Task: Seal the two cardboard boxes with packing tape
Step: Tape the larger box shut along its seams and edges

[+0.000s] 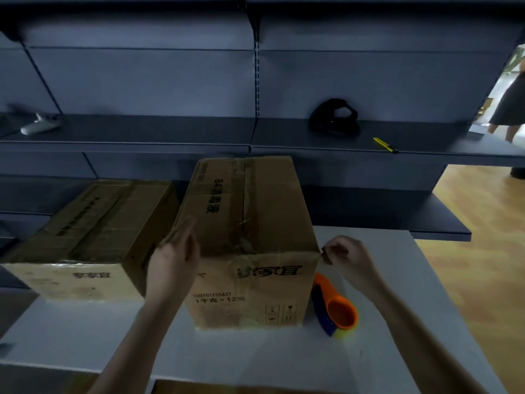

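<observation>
Two closed cardboard boxes stand on a white table (85,331). The taller box (250,223) is in the middle, with tape along its top seam. A lower box (93,231) sits to its left. My left hand (173,257) lies with straight fingers against the tall box's upper left edge. My right hand (346,257) has curled fingers and pinches at the box's near right top corner, apparently a tape end. An orange and blue tape dispenser (338,308) lies on the table just right of the tall box.
Dark shelving runs behind the table. On the shelf lie a yellow utility knife (385,145), a black object (333,118) and a white item (39,125). A person (511,100) stands at the far right on the wooden floor. Another cardboard edge (227,388) shows at the bottom.
</observation>
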Demonstrator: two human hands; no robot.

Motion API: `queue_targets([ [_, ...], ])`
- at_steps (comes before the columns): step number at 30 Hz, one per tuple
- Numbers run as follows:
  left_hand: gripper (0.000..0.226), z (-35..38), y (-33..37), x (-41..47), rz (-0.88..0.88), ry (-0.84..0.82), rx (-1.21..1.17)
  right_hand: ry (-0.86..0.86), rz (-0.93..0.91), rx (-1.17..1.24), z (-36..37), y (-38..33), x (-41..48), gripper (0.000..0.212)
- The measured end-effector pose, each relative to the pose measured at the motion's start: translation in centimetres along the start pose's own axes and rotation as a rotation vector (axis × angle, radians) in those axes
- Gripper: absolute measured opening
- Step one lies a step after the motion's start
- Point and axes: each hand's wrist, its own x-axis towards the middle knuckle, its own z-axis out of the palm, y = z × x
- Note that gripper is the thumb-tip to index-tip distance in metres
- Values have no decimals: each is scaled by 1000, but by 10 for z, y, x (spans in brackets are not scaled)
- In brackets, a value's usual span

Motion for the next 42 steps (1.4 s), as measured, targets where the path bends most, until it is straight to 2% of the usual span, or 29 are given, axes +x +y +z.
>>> queue_targets([
  [2, 20, -10, -20, -9, -134, 134, -13, -108, -9, -110, -10, -4, 4, 16],
  [3, 13, -13, -26, -14, -196, 150, -31, -143, -25, -157, -13, -6, 5, 14],
  [7, 21, -5, -44, -29, -362, 103, -168, -221, -106, -348, -14, -15, 9, 17],
  [12, 19, 8, -38, -42, -367, 148, -180, -320, -112, -473, -18, -23, 12, 19],
  [18, 23, 15, -37, -40, -496, 186, -230, -381, -144, -577, -20, -37, 15, 16],
  [22, 28, 9, -44, -42, -545, 140, -431, -421, -144, -630, -23, -38, 18, 15],
  [23, 27, 4, -52, -42, -510, 122, -458, -436, -148, -627, -24, -38, 19, 15],
  [25, 18, -13, -69, -39, -275, 48, -334, -456, -157, -614, -26, -38, 20, 12],
  [28, 53, -29, -96, -26, 77, -108, -36, -445, -179, -624, -27, -37, 24, 18],
  [30, 58, -29, -104, -16, 206, -140, -6, -418, -193, -657, -25, -37, 25, 20],
  [33, 56, -28, -105, -3, 324, -169, -42, -332, -252, -615, -22, -35, 24, 27],
  [37, 50, -30, -102, 3, 388, -202, -44, -342, -338, -527, -21, -27, 23, 45],
  [39, 31, -34, -100, 3, 439, -196, 6, -343, -385, -513, -20, -20, 22, 48],
  [40, 31, -36, -98, 5, 457, -184, 19, -338, -424, -482, -19, -17, 21, 48],
  [42, 49, -36, -91, 4, 490, -208, 36, -333, -434, -422, -16, -12, 16, 47],
])
